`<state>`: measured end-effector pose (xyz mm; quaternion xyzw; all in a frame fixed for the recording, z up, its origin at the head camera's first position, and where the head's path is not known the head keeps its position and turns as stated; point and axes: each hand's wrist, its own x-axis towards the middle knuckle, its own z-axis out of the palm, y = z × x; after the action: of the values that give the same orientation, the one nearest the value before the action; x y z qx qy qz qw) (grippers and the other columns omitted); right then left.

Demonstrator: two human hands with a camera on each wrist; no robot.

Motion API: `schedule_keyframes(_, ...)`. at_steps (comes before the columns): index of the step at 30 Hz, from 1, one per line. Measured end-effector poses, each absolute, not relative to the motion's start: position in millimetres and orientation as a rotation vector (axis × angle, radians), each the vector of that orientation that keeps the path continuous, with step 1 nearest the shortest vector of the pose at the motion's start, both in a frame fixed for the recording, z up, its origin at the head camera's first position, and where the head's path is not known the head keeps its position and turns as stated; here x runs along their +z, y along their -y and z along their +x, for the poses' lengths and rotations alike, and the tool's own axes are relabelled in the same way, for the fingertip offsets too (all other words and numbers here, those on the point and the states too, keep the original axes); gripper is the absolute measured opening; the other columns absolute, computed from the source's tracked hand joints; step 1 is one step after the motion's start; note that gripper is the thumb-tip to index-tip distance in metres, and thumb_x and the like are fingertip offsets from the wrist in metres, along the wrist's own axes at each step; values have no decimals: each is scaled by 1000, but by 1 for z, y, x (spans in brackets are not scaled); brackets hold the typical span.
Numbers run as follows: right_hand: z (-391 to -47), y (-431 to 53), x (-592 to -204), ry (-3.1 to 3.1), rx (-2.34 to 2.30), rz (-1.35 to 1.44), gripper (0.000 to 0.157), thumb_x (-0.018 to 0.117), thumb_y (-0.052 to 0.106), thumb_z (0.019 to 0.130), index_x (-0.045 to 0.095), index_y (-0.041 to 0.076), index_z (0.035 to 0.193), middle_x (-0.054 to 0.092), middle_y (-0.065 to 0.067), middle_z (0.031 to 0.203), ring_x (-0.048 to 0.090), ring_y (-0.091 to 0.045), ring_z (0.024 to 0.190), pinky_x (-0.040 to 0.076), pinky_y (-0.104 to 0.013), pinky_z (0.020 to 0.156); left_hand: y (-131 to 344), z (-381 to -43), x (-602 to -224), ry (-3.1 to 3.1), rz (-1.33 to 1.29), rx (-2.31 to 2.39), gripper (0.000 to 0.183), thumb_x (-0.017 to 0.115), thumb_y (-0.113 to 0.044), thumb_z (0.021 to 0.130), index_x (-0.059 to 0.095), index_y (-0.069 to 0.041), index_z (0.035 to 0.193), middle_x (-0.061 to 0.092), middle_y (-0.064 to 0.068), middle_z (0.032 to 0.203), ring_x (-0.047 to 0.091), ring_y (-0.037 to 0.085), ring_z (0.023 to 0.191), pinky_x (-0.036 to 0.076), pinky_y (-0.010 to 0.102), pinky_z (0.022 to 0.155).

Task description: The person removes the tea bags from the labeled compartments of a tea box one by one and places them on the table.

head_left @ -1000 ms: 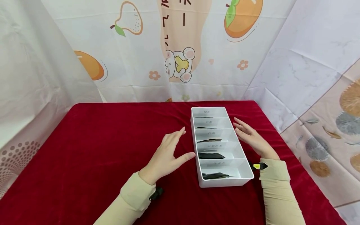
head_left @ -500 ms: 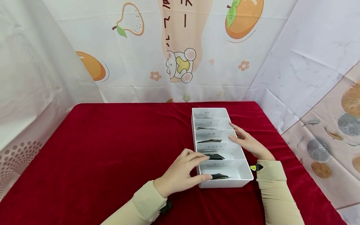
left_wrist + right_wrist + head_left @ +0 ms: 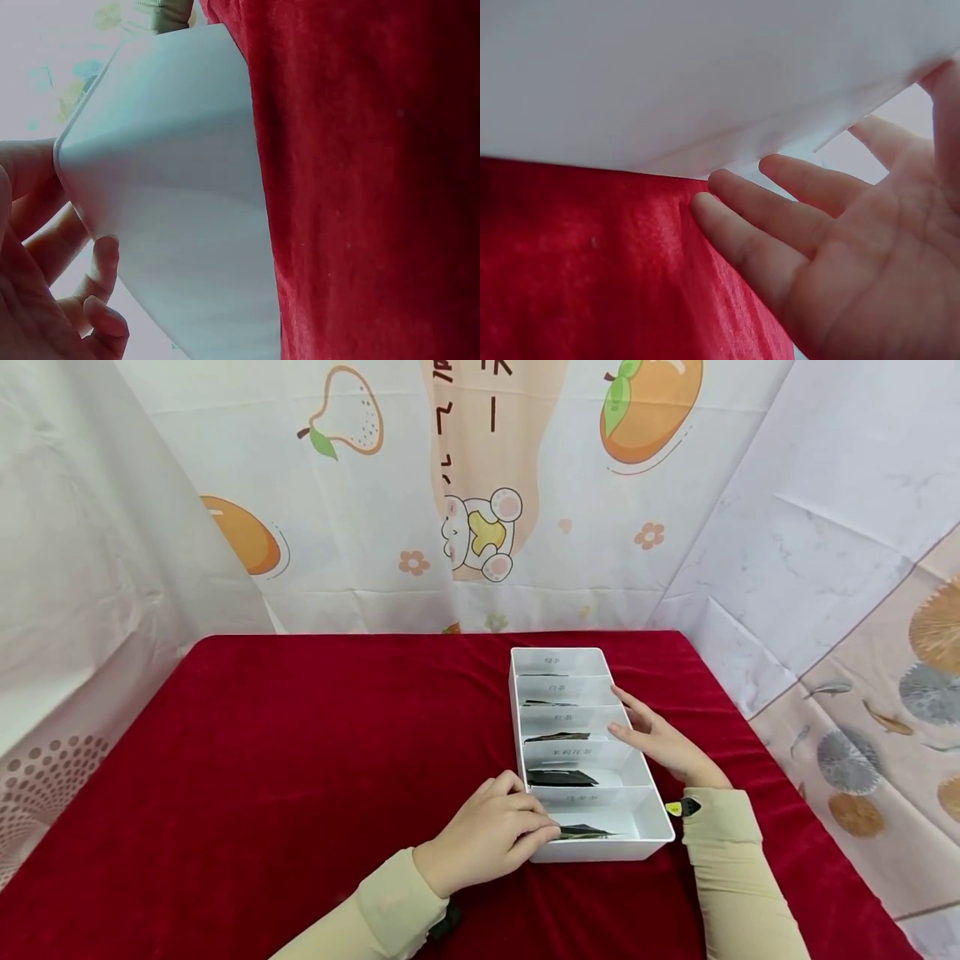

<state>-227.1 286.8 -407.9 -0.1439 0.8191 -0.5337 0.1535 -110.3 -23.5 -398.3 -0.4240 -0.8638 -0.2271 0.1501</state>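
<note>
A long white divided box [image 3: 600, 850] stands on the red cloth, its compartments in a row away from me. In the nearest compartment lies a flat dark packet [image 3: 587, 832]. My left hand [image 3: 487, 835] reaches over the box's near left corner and pinches the packet's left end between thumb and fingers. Below the rim, the left hand's other fingers [image 3: 105, 259] are bent by the outer wall. On the far side my right hand [image 3: 667, 747] rests against the right wall, thumb over the rim. Its straight fingers [image 3: 802, 180] lie along the outside.
Each compartment has dark lettering on its wall and thin dark packets [image 3: 562, 777] inside. Red cloth [image 3: 300, 760] covers the table. A printed curtain [image 3: 360, 527] hangs behind it, with more fabric at both sides.
My left hand has come right and down to the nearest compartment, and its fingers have closed toward the thumb on the packet. My right hand has moved in to the box's right rim.
</note>
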Motion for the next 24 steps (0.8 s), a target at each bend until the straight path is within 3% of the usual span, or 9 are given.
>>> schedule_keyframes(12,-227,-287,-408,-2337,-1536,-388,76,56,23,102,8,20,161,34,-29,153,62,-3,106,51,-26,88,28,-108,-391,2399,-1331,-325,18,63,-34,97,80,-30,100,71,-19,94,52,8,92,34,21,74)
schedule_keyframes(24,-226,-287,-407,-2348,-1503,-389,76,55,25,102,7,21,161,33,-29,154,61,-6,108,51,-27,88,25,-104,-388,2357,-1278,-380,11,70,-31,92,79,-30,85,70,-21,83,54,4,89,31,19,71)
